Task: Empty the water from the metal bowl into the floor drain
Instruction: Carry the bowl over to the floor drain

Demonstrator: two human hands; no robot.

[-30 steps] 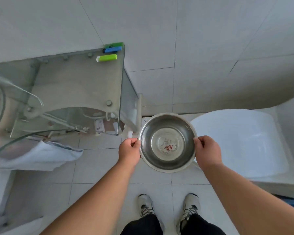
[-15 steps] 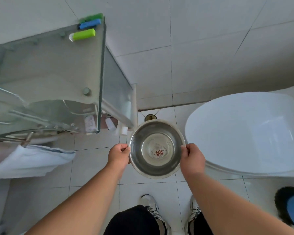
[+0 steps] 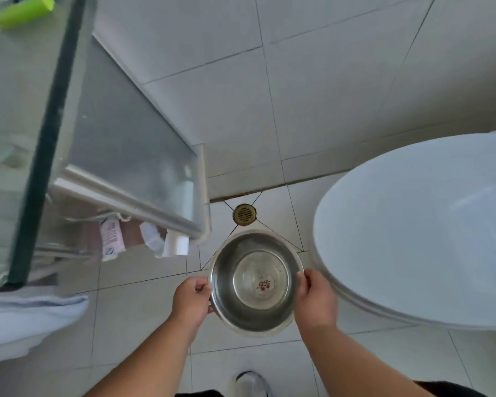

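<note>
I hold a round metal bowl (image 3: 226,285) level over the tiled floor, with clear water and a small red mark showing at its bottom. My left hand (image 3: 190,299) grips its left rim and my right hand (image 3: 317,296) grips its right rim. A small round brass floor drain (image 3: 244,214) sits in the floor just beyond the bowl's far edge, near the foot of the wall. The bowl is upright, not tipped.
A white toilet (image 3: 418,233) with its lid down fills the right side. A glass shelf unit (image 3: 121,144) stands at left, with a green tube (image 3: 23,10) on top, small toiletries (image 3: 112,239) below and a white towel (image 3: 26,310). My shoe (image 3: 251,382) shows at the bottom.
The view has tilted down and closed in. The bowl, held in both hands, has come lower and nearer to the floor drain, which is now fully uncovered beyond its rim.
</note>
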